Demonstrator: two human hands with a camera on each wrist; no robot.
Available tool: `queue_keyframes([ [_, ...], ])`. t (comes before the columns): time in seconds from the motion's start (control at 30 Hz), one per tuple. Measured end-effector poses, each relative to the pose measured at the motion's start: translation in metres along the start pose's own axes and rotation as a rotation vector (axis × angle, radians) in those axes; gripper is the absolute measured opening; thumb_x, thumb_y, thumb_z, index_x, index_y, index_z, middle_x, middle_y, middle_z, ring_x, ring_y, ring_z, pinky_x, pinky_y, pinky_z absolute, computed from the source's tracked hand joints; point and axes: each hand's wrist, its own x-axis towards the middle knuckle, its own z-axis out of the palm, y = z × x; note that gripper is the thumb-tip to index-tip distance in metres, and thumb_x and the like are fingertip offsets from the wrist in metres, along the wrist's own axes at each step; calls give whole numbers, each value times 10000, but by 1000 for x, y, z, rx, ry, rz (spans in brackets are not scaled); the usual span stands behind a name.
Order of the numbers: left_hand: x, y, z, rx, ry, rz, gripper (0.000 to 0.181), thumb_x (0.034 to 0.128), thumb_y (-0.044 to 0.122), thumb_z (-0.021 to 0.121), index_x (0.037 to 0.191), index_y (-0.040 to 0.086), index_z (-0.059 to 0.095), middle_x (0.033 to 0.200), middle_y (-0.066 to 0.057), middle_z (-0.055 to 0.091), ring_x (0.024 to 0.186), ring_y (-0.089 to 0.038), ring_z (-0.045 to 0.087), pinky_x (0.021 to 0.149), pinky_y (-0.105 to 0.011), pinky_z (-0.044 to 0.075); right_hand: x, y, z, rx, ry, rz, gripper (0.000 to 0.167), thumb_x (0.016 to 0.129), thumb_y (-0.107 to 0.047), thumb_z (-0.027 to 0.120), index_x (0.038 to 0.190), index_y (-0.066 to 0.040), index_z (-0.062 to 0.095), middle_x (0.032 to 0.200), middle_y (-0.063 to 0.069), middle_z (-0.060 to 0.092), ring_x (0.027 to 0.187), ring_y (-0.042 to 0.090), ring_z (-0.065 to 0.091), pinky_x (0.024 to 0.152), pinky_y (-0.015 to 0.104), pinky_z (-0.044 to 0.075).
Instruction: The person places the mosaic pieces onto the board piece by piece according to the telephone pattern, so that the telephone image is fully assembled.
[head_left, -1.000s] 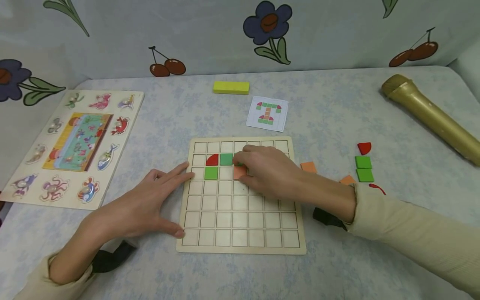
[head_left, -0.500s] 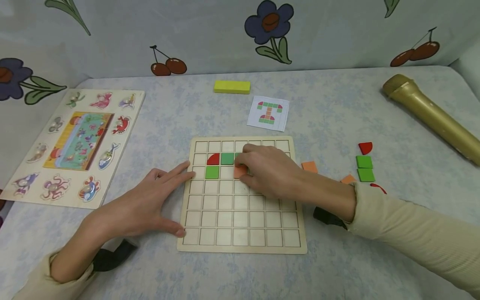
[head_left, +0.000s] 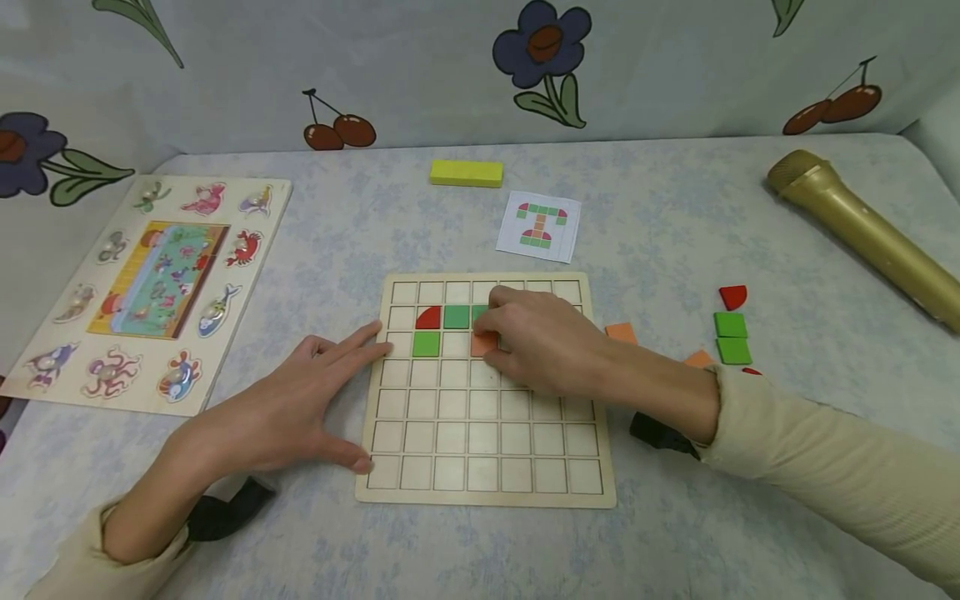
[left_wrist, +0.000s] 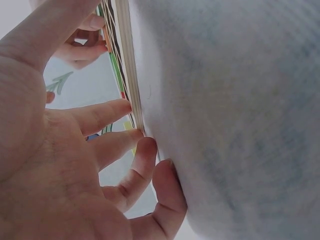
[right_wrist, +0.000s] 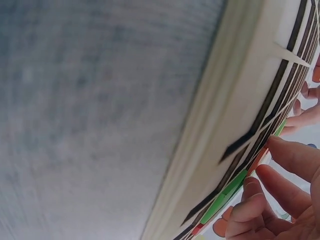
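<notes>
Plenty of bench (head_left: 675, 533) showed on the near side of both hands. The left hand (head_left: 281, 412) had its fingers spread against the grid board's (head_left: 483, 497) left edge, thumb near the closest corner. The right hand (head_left: 536, 342) was pinching an orange tile (head_left: 482, 342) at a middle cell; couldn't tell if it was fully seated. Off that hand's right, past the edge, lay two green tiles (head_left: 731, 325). Straight ahead of it were a pattern card (head_left: 538, 227), then a yellow block (head_left: 467, 173).

The left hand (head_left: 281, 408) is held spread at the head view's lower left, the right hand (head_left: 543, 343) curled near its centre.
</notes>
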Motion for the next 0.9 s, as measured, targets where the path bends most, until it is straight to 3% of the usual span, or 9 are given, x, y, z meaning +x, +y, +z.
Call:
queue_keyframes([
  [0.6, 1, -2, 1, -6, 0, -10, 1137, 629, 563, 873, 1555, 221, 310, 1646, 26, 93, 1214, -213, 305, 888, -433, 404, -12, 6, -5, 65, 25, -24, 242, 867, 16, 620, 1067, -78, 720, 936, -7, 612, 743, 130, 517, 667, 307, 441],
  [0.9, 1, -2, 1, -1, -3, -2, 1135, 629, 572, 867, 1553, 222, 310, 1647, 27, 91, 1207, -211, 311, 888, -428, 403, -46, 32, -23, 66, 51, 99, 253, 869, -29, 699, 1111, -94, 732, 979, -8, 637, 780, 140, 545, 677, 330, 459],
])
